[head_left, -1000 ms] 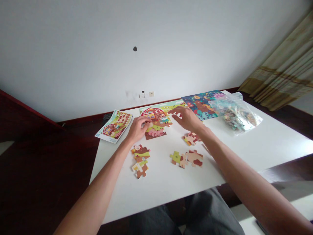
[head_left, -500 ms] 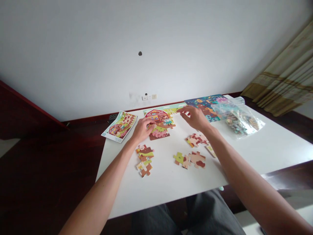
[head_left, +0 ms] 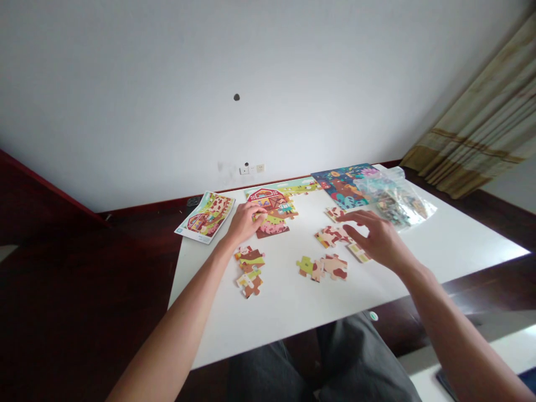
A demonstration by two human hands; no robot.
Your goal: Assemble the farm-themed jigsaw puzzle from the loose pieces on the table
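My left hand (head_left: 244, 221) flat on the barn puzzle (head_left: 274, 212), fingers loose, my right hand (head_left: 379, 239) spread open over loose pieces (head_left: 333, 235), gripping nothing, white worktop (head_left: 452, 245), bare pale wall (head_left: 167, 84), striped curtain (head_left: 481, 139)

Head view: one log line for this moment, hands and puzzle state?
left hand: on farm puzzle edge | right hand: open, over loose pieces | table: piece clusters, bag, card

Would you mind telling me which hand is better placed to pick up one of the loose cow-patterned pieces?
Right. The right hand hovers beside the loose cow-patterned pieces, while the left hand rests on the assembled barn section.
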